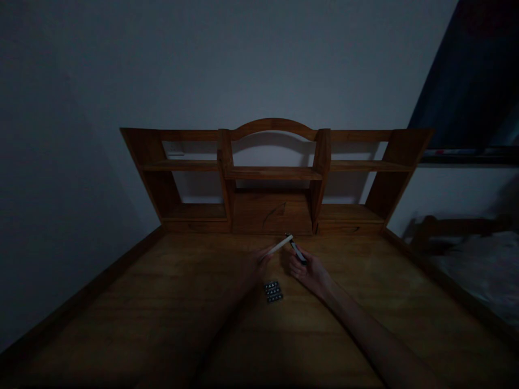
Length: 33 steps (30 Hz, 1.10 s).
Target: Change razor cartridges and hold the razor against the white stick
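Note:
My left hand (259,258) is closed on a slim white stick (280,245), which slants up to the right. In my right hand (310,273) is a narrow black-and-light-grey hand tool (299,253). Its far tip meets the stick's upper end, or lies very close to it; the dim light hides its exact kind. Between my forearms, on the wooden desk (194,292), lies a small dark piece (273,292) with rows of light marks.
A wooden shelf unit (273,173) with several compartments stands along the back of the desk, against the wall. To the right are a dark window (474,81), a wooden rail (458,224) and pale cloth (486,265). A wall socket (174,148) shows behind the left shelf.

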Each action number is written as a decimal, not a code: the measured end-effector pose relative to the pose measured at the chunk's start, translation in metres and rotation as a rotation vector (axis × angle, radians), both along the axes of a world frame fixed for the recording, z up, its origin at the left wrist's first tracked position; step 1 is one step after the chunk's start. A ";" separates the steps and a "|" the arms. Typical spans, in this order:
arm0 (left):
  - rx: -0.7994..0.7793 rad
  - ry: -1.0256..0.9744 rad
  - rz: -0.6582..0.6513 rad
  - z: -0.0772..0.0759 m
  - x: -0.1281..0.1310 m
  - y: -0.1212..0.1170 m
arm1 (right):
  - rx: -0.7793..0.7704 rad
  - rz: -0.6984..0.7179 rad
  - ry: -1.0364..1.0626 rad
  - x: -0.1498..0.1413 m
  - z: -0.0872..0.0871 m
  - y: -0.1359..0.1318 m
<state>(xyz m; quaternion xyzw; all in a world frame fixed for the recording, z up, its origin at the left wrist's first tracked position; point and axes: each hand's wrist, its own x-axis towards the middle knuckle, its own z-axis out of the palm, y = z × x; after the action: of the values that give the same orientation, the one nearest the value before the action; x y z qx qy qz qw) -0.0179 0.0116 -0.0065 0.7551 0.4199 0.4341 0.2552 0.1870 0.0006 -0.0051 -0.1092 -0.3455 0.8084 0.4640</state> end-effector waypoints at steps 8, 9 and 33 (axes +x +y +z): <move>-0.002 -0.040 0.111 -0.001 -0.008 0.005 | -0.003 0.022 0.013 0.000 -0.003 0.000; 0.014 -0.053 0.102 0.000 -0.008 0.005 | -0.009 0.018 0.014 0.000 -0.002 -0.001; 0.034 0.025 0.089 -0.006 -0.012 0.012 | -0.065 -0.009 0.023 0.004 0.008 -0.006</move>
<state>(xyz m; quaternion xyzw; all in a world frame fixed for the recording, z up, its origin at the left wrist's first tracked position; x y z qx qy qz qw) -0.0294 0.0240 -0.0122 0.7452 0.4490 0.4425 0.2175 0.1906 -0.0056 0.0026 -0.1165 -0.3133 0.8183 0.4676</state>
